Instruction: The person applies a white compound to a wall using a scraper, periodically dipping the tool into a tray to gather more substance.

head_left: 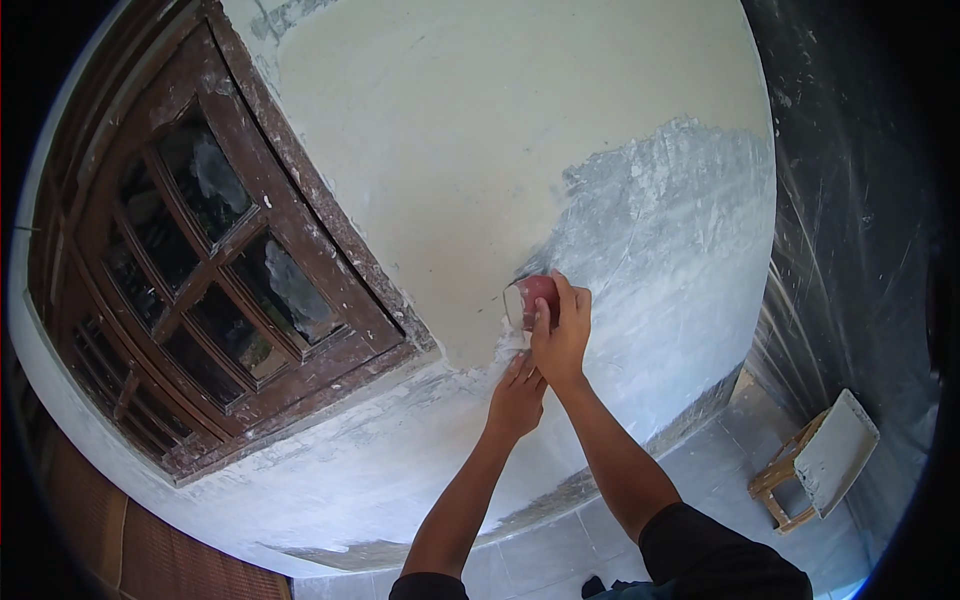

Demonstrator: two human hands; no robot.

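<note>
My right hand [565, 335] is closed round a red putty scraper [538, 292], a broad flat-looking tool with a pale edge held against the wall [440, 200]. Just below it, my left hand [517, 398] reaches up with its fingers bent near a whitish patch or piece [512, 343]. What those fingers hold, if anything, is too small to make out. The tool sits where smooth cream filler meets a rough grey-white area [670, 200] of the wall.
A brown wooden window [230, 250] with glass panes and white smears lies to the left. At the lower right, a white-smeared tray [840, 450] rests on a wooden stool [775, 485] on the tiled floor [560, 550]. Dark plastic sheeting [850, 200] hangs at the right.
</note>
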